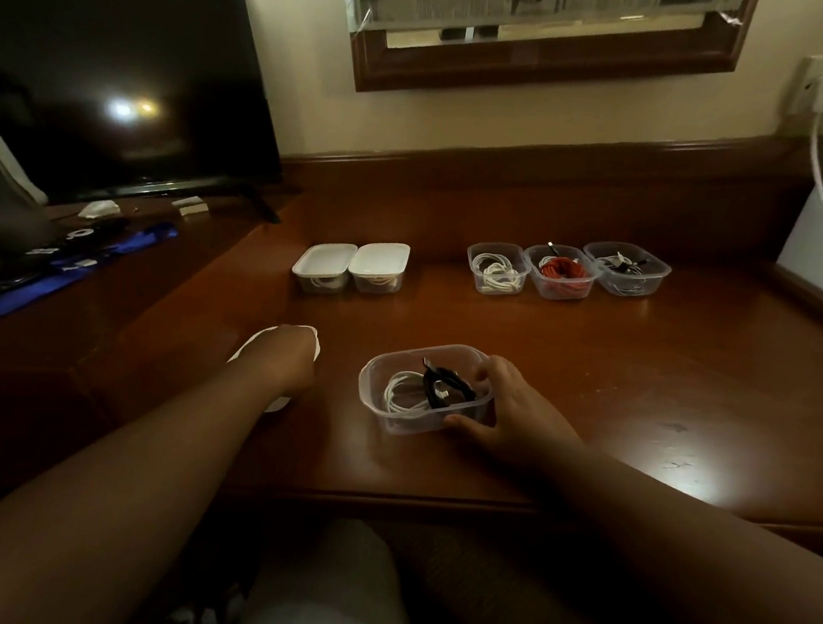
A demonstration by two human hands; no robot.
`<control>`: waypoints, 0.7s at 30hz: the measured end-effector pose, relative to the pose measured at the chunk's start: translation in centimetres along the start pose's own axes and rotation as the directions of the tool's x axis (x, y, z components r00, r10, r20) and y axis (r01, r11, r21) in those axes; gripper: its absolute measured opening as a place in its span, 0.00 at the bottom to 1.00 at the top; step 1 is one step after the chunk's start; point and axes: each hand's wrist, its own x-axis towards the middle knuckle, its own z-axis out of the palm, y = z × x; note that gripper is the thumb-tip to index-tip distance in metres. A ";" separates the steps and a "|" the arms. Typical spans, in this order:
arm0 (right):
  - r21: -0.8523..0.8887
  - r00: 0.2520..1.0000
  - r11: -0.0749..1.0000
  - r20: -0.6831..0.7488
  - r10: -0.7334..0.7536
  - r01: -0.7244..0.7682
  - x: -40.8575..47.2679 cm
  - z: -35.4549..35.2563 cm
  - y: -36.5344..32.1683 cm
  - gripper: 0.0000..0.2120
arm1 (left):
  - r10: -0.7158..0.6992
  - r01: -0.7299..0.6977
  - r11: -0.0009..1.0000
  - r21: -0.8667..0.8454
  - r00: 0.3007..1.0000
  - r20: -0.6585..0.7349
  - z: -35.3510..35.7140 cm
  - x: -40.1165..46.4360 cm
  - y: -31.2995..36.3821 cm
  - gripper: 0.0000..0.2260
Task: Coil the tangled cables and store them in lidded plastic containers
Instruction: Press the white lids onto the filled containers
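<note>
**Clear tub held at the desk's front edge**

A glossy brown wooden desk (642, 381) carries five small rounded plastic tubs at the back. The right hand (505, 414) grips a clear open container (410, 418) holding coiled white and black cables (435, 388). The left hand (291, 361) covers a flat white lid (247, 349); its grip cannot be told.

Wood desk (642, 381), 2 lidded tubs (351, 266), 3 open tubs w/ cables (567, 270), near tub (423, 387), white lid (267, 349), TV (113, 61)
</note>
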 end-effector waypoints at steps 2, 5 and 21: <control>0.022 1.000 1.000 0.006 0.008 -0.008 0.0 0.0 0.0 0.38 | -0.013 0.010 0.998 -0.057 0.998 -0.068 -0.7 -0.4 0.5 0.23; 0.004 1.000 1.000 0.010 -0.020 0.020 0.1 -0.1 0.0 0.42 | 0.011 -0.047 0.988 -0.148 0.972 -0.236 -2.1 -1.4 2.2 0.18; 0.146 1.000 0.989 -0.027 -0.008 0.012 0.4 0.1 0.8 0.51 | 0.482 -0.564 0.796 -0.223 0.811 -0.332 -0.5 -6.7 10.3 0.19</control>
